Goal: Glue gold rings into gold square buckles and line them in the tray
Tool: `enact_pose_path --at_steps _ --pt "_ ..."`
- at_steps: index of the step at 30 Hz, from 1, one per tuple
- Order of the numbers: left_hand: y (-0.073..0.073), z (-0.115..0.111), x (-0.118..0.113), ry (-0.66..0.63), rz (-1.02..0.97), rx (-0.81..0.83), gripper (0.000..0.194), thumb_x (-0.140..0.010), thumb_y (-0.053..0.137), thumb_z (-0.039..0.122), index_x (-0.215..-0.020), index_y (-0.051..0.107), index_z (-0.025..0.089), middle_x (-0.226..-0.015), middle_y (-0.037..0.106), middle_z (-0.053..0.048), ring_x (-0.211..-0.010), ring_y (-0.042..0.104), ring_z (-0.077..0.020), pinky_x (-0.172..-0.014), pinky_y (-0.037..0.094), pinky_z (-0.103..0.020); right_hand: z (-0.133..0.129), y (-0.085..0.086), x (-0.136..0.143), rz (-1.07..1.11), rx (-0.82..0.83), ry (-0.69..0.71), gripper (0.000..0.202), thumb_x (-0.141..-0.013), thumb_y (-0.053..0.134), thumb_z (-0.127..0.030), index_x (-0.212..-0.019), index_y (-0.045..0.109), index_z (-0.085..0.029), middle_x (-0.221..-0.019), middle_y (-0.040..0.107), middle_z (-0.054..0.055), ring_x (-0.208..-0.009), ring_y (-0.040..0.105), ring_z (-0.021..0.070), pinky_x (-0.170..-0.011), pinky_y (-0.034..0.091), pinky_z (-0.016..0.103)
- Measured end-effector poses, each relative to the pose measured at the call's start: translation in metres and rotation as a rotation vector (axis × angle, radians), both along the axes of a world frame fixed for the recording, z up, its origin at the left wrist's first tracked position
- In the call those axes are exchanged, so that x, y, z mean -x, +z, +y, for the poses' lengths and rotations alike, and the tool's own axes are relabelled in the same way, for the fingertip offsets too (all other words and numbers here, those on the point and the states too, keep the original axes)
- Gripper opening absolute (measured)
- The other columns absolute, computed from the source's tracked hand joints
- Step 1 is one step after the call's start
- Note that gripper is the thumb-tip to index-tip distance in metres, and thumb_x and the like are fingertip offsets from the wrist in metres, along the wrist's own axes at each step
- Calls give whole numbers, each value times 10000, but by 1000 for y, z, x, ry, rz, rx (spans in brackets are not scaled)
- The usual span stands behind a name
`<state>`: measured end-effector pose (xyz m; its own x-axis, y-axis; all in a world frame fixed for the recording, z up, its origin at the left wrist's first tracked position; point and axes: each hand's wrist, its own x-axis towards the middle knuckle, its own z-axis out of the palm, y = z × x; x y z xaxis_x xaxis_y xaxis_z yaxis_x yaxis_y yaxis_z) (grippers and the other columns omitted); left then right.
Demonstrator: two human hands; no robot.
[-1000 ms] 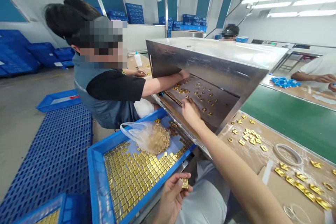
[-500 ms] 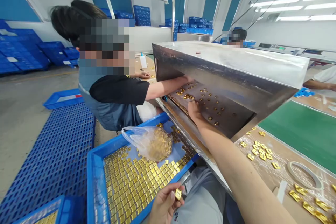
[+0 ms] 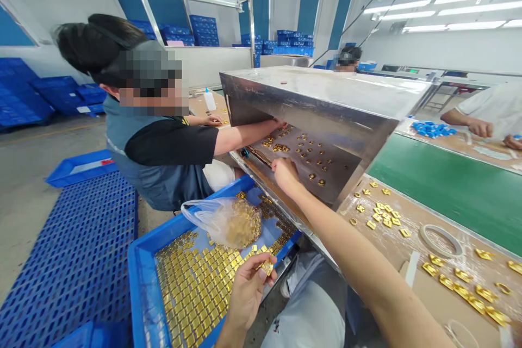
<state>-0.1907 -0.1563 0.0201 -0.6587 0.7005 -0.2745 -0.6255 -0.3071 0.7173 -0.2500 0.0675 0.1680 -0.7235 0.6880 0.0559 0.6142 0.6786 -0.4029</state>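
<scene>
My left hand (image 3: 245, 289) pinches a small gold metal piece (image 3: 267, 267) between thumb and fingers, above the near side of a blue tray (image 3: 136, 266). Rows of gold square pieces (image 3: 196, 285) fill much of that tray, and a clear plastic bag (image 3: 240, 223) of more pieces lies on them. My right hand (image 3: 285, 173) reaches to the front edge under a metal hood (image 3: 318, 100). Its fingers are curled closed, and anything in them is hidden. Beyond it, small gold rings (image 3: 280, 148) are scattered on the surface beneath the hood.
A co-worker (image 3: 159, 152) sits at left, one arm under the hood. To my right, gold pieces (image 3: 385, 215) and a tape roll (image 3: 440, 241) lie on the brown table, beside a green belt (image 3: 444, 185). Another person's hand (image 3: 480, 127) is across the belt, near blue pieces (image 3: 433, 129).
My left hand has risen a little with the gold piece, now over the tray's edge. The view has turned right, bringing more of the person across the belt into sight. My right hand stays under the hood.
</scene>
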Motion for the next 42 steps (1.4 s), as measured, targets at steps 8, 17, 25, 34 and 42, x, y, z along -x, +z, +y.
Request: enact_pose_path --at_steps 8,17,25,34,42 --pt "-2 26 -23 -245 59 -112 421 -594 963 448 -901 817 199 -839 769 -65 -625 661 -115 -594 527 -219 -80 -30 -179 801 849 164 94 -858 744 -299 -903 768 -220 -753 735 5 -652 660 141 -632 519 249" --pt "11 61 -71 -569 91 -223 354 -668 929 431 -937 815 231 -879 800 -72 -608 668 -125 -568 528 -228 -104 -72 -270 1276 1403 -341 317 -685 948 -354 -846 734 -185 -724 679 -13 -584 574 61 -596 494 176" --pt "20 92 -98 -740 76 -220 354 -668 931 415 -932 814 210 -824 798 -75 -620 691 -142 -579 549 -234 -105 -90 -305 1483 1406 -490 317 -659 963 -322 -812 718 -191 -704 678 -26 -550 557 54 -549 487 150" --pt "15 111 -128 -817 102 -209 346 -710 904 429 -948 799 200 -871 806 -83 -635 703 -155 -609 582 -267 -100 -99 -333 1530 1219 -537 321 -720 919 -360 -848 657 -228 -709 647 -36 -550 550 83 -552 496 193" --pt "10 112 -146 -791 68 -188 349 -706 906 435 -937 795 197 -881 809 -76 -626 715 -144 -587 575 -232 -97 -103 -356 1415 1091 -489 193 -782 874 -335 -888 743 -242 -795 681 -3 -663 616 114 -670 546 251"
